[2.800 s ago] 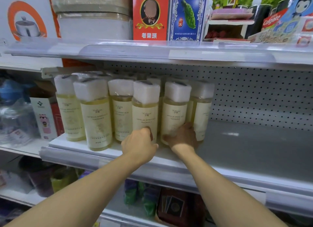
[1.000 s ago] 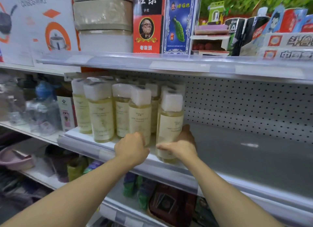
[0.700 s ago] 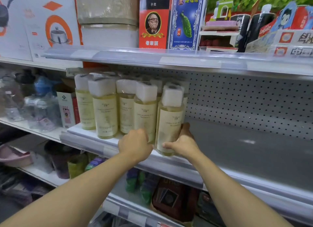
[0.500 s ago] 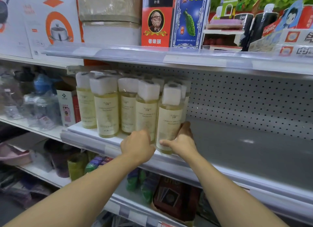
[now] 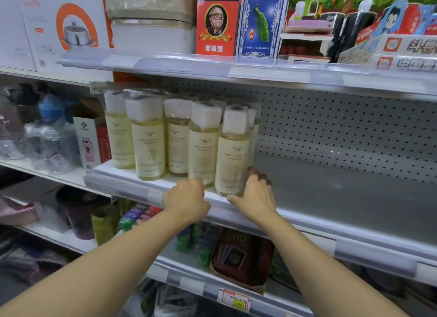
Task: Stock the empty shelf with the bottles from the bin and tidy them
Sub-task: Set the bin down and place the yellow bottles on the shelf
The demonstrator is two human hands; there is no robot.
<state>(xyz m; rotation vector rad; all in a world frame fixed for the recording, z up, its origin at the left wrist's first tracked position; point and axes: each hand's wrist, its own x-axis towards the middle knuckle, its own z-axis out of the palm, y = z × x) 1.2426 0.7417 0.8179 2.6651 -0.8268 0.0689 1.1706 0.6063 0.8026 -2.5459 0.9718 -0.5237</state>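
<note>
- Left of centre in the frame, pale yellow bottles (image 5: 147, 139) with white wrapped caps stand upright in rows on the grey shelf (image 5: 343, 198), filling its left end.
- The left hand (image 5: 185, 202) sits at the shelf's front edge, its grip curled at the foot of one front bottle; whether it holds that bottle cannot be told.
- The right hand (image 5: 256, 196) has its grip wrapped round the base of the rightmost bottle (image 5: 233, 158), which leans slightly left.

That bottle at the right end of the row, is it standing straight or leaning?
Leaning slightly. The rightmost bottle tilts against its neighbours while the right hand grips its base.
</note>
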